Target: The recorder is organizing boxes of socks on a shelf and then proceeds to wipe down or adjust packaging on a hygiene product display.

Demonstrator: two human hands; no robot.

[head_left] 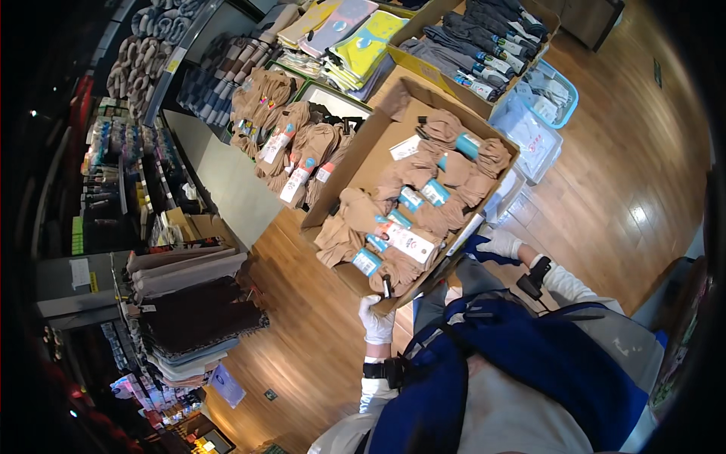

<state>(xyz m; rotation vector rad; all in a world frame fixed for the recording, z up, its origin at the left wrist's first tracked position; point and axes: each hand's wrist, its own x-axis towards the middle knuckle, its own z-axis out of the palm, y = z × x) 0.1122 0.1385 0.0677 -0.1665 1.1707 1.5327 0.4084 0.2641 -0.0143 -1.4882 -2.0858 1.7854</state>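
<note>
A brown cardboard box (361, 165) stands tilted in front of me, holding several bundles of tan socks (359, 216) with blue bands and white labels. My left hand (376, 321), in a white glove, is closed on the box's near corner, its fingertips at the rim beside a small black hook. Off the box's right side, my gloved right hand (499, 244) has its fingers curled by a piece of dark blue cloth (484, 251). What lies inside those fingers is hidden.
Beyond the box, more tan socks (291, 151) fill a display, with a carton of dark socks (484, 45) at the far right. Plastic bins (538, 140) stand on the wooden floor (628, 166). Folded garments (193, 318) hang on a rack to the left.
</note>
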